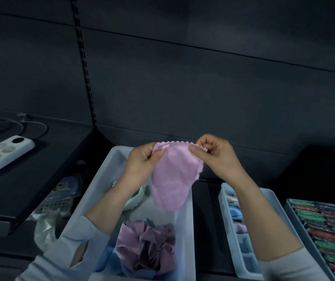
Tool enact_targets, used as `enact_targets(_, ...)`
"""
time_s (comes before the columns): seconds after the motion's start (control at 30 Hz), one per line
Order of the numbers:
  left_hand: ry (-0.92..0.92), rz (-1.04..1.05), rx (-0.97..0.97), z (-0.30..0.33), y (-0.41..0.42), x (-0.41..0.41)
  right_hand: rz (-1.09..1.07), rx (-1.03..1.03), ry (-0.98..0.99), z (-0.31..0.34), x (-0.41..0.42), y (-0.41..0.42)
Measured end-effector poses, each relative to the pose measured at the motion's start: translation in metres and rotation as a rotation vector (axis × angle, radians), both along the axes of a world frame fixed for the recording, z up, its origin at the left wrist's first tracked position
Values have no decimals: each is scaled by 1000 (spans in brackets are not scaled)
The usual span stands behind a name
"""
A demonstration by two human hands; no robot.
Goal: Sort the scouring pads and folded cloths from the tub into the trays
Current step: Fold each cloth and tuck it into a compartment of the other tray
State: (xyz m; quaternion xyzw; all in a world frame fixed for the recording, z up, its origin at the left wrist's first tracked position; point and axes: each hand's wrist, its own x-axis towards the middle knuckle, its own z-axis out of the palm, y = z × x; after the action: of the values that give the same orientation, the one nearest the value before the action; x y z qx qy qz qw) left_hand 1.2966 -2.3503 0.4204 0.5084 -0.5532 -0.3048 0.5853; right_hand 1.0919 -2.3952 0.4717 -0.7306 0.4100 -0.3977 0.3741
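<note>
A pink cloth (172, 177) with a zigzag edge hangs above the white tub (105, 175). My left hand (142, 163) pinches its top left corner and my right hand (217, 155) pinches its top right corner. Down in the tub lie a pale green cloth (137, 196), a crumpled mauve cloth (148, 244) and a blue cloth (110, 258). To the right stands a narrow white tray (241, 252) with folded blue, white and pink cloths in its compartments. Further right is a grey tray (290, 209) packed with green and red wrapped scouring pads (328, 230).
A white power strip (2, 153) with cables lies on the dark shelf at the left. Plastic-wrapped packets (61, 197) and a clear bag sit between that shelf and the tub. A dark panelled wall stands behind everything.
</note>
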Motion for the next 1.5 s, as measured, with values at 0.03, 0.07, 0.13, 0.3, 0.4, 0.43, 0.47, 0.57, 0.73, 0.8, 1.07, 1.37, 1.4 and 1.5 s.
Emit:
enact_targets(0.03,45,6,-1,4,0,-1,13,25,-53,2,0,0)
enact_targets(0.07,91,14,-1,8,-1,-1,19,49,-111,5,0,0)
enact_targets(0.13,97,41,-3,11,-3,0,2,67,-178,9,1,-1)
enact_targets(0.3,76,58,-11,11,-8,-1,1,66,-14,6,3,-7)
enact_targets(0.4,75,58,-9,9,-8,0,-49,58,40,-1,3,-10)
enact_targets(0.43,84,52,-7,7,-8,0,-77,72,15,-2,4,-11)
enact_targets(0.47,84,59,-4,6,-9,-1,-107,94,-14,-2,6,-11)
enact_targets(0.57,48,109,-1,0,-11,-13,-157,179,-27,0,20,-8)
enact_targets(0.73,-9,103,-24,2,-7,-31,-82,332,-143,6,42,-2)
enact_targets(0.8,-16,81,-31,6,-5,-31,-79,348,-168,8,42,-3)
enact_targets(1.07,-101,-34,-35,13,-4,-26,-92,371,-224,11,40,-4)
enact_targets(1.37,-180,-26,-65,9,-13,-17,28,365,-213,5,31,-10)
enact_targets(1.4,-186,-1,-67,9,-15,-15,18,318,-224,4,27,-11)
enact_targets(1.5,-107,20,-8,14,-19,-9,-52,209,-233,-7,13,-15)
